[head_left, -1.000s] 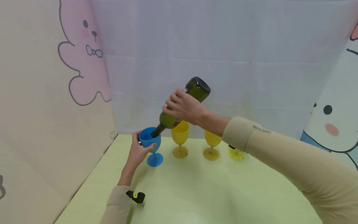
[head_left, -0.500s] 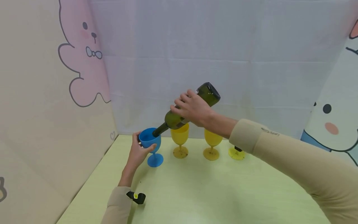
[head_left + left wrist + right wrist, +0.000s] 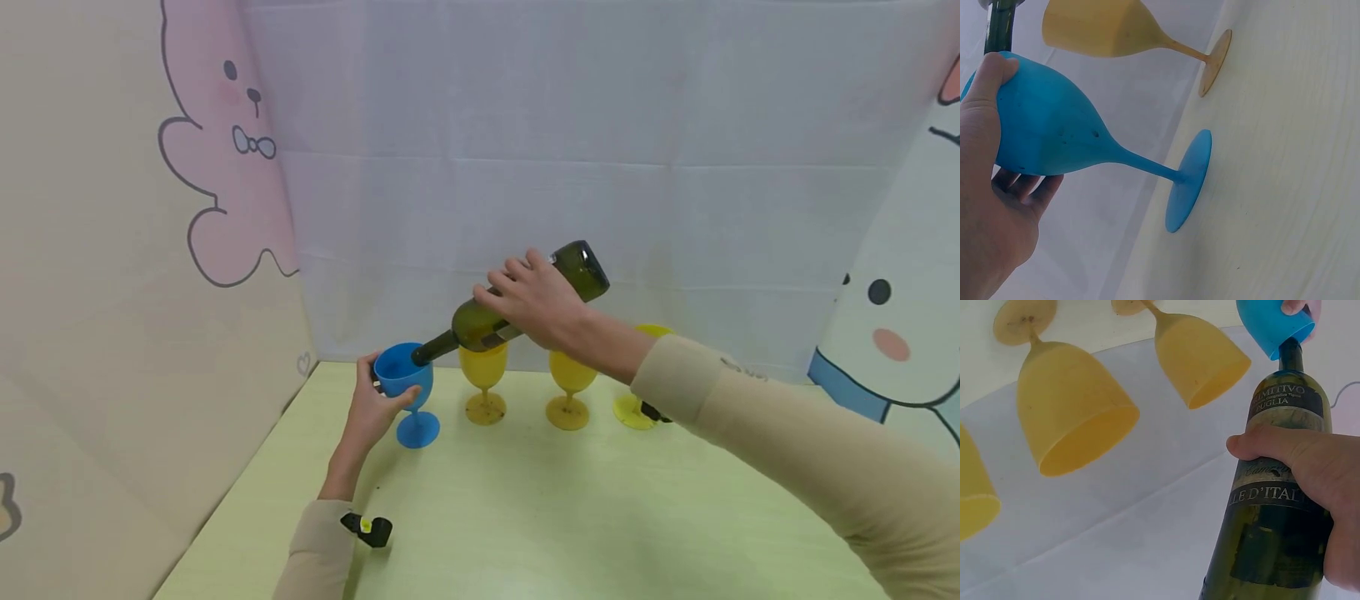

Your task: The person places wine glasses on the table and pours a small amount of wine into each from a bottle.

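Observation:
A blue goblet point(image 3: 408, 387) stands at the left of the table, its bowl gripped by my left hand point(image 3: 371, 408), thumb on the near side and fingers behind. The left wrist view shows the same goblet point(image 3: 1054, 125) with its foot close to the tabletop. My right hand point(image 3: 540, 300) grips a green wine bottle point(image 3: 480, 325) round its labelled body. The bottle is tilted neck-down to the left, base raised, and its mouth lies at the goblet's rim. Lettering shows on the label point(image 3: 1272, 494) in the right wrist view. Whether liquid flows cannot be seen.
Right of the blue goblet stand a yellow goblet point(image 3: 483, 367), another yellow goblet point(image 3: 572, 375) and a brighter yellow goblet point(image 3: 633, 411) partly hidden by my right arm. A white cloth point(image 3: 480, 125) hangs behind the pale table point(image 3: 487, 517). A patterned wall point(image 3: 112, 333) borders the left.
My right hand and the bottle have moved right and down, and the bottle lies at a shallower slant. Its mouth has shifted right toward the goblet's rim. My left hand keeps its grip.

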Demonstrator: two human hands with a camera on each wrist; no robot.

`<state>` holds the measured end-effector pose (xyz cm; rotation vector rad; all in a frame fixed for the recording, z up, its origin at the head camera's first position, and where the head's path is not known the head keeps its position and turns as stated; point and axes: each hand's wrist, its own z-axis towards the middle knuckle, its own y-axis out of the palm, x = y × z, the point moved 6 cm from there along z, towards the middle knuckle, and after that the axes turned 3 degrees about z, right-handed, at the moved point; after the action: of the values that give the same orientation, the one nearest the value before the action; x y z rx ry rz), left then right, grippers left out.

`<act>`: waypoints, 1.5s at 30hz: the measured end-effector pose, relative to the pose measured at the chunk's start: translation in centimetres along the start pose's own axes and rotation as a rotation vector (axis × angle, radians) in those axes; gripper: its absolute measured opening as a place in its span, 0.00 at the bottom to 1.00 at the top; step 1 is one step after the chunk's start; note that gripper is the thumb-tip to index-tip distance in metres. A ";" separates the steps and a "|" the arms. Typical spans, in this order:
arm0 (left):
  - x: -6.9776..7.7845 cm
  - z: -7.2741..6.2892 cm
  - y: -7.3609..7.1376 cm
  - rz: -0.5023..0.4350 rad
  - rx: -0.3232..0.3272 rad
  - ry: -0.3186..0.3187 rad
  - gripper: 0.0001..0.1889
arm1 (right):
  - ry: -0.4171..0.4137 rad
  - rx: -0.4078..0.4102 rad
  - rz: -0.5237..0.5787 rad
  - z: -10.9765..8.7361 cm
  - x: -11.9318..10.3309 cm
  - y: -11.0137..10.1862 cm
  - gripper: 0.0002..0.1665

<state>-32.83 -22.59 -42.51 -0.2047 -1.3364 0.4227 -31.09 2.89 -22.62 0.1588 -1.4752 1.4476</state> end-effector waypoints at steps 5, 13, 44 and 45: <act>-0.2 0.1 0.0 -0.007 0.002 -0.009 0.46 | 0.043 0.024 0.051 -0.6 0.1 0.4 0.32; -0.2 0.3 0.0 -0.023 0.012 0.022 0.45 | 0.116 0.031 0.139 -1.6 0.0 0.7 0.46; -0.3 0.4 -0.1 0.003 -0.006 -0.022 0.47 | 0.408 0.201 0.450 -6.6 2.8 -0.1 0.54; -0.3 0.4 -0.1 0.000 -0.007 -0.022 0.47 | 0.416 0.197 0.456 -6.8 2.8 -0.1 0.55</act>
<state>-33.23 -22.89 -42.66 -0.2066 -1.3594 0.4214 -28.66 9.82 -22.20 -0.3637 -1.0628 1.8568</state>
